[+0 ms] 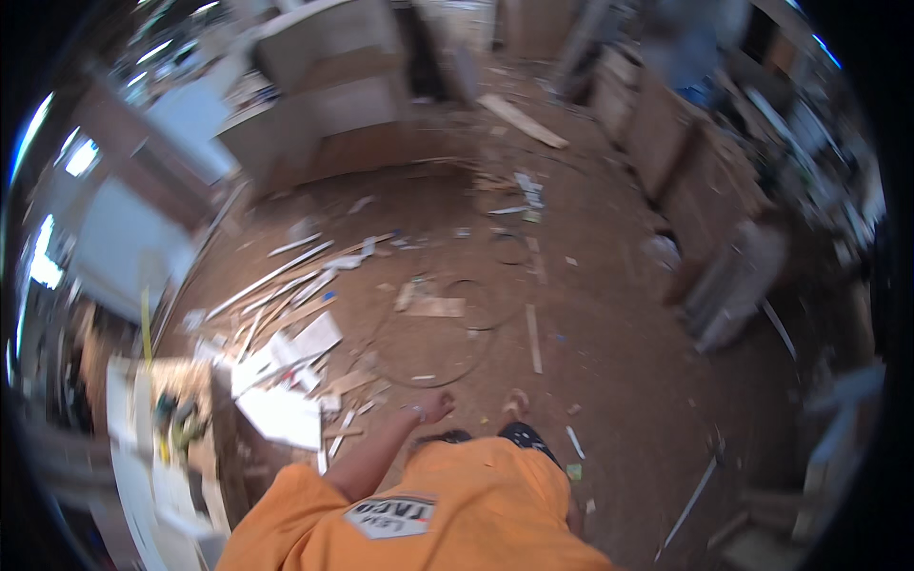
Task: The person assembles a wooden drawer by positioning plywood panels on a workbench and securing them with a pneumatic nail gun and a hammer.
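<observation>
My left arm hangs down past the orange shirt [466, 504], and my left hand [437, 407] is over the brown floor beside my leg. A light band [417, 413] circles that wrist. The hand is small and blurred, so the set of its fingers is unclear, and no object shows in it. My right hand is hidden, with only a sliver of skin at the shirt's right side. A foot [516, 403] shows below dark patterned clothing [528, 440].
White board offcuts [286, 419] and thin wood strips [286, 285] litter the floor at left. A workbench [171, 381] with a green tool [186, 428] stands near left. Large pale cabinets [333, 105] stand ahead. Brown panels [705, 190] lean at right. A thin loop [476, 366] lies mid-floor.
</observation>
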Demonstrator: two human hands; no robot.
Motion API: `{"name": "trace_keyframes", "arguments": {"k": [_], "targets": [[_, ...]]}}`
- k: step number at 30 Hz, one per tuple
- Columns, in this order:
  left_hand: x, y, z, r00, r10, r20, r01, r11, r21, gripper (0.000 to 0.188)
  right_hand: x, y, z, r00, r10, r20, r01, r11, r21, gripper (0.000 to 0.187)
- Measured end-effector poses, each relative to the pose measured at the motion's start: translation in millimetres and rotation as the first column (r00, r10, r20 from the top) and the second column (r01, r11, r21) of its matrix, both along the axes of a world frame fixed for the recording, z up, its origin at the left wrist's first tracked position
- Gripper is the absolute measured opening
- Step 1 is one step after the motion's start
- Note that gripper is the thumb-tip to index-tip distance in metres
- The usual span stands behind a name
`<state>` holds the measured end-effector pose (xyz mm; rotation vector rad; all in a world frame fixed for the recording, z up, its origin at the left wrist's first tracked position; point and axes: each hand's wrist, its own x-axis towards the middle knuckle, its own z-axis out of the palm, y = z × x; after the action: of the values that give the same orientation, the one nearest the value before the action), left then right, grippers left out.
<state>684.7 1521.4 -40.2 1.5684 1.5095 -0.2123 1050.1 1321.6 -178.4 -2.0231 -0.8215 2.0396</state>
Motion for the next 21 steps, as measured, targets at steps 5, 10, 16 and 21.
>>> {"name": "trace_keyframes", "arguments": {"k": [5, 10, 16, 21], "targets": [[12, 98, -32, 0.855, 0.43, 0.29, -0.382, 0.9, -0.208, 0.041, 11, 232, 76, 0.948, 0.317, 0.038, -0.319, 0.938, 0.136, 0.029], [-43, 224, -136, 0.644, 0.722, 0.253, -0.685, 0.691, -0.23, 0.026, 64, 386, 67, 0.958, 0.281, -0.047, -0.284, 0.957, -0.065, 0.047], [-15, 394, -209, 0.959, 0.279, -0.057, -0.274, 0.852, -0.445, 0.019, 152, 525, -9, 0.858, -0.469, -0.211, 0.394, 0.863, -0.317, 0.071], [60, 651, -174, 0.991, -0.129, 0.021, 0.13, 0.984, -0.124, 0.019, 240, 668, 7, 0.781, -0.62, 0.075, 0.624, 0.772, -0.119, 0.075]]}}
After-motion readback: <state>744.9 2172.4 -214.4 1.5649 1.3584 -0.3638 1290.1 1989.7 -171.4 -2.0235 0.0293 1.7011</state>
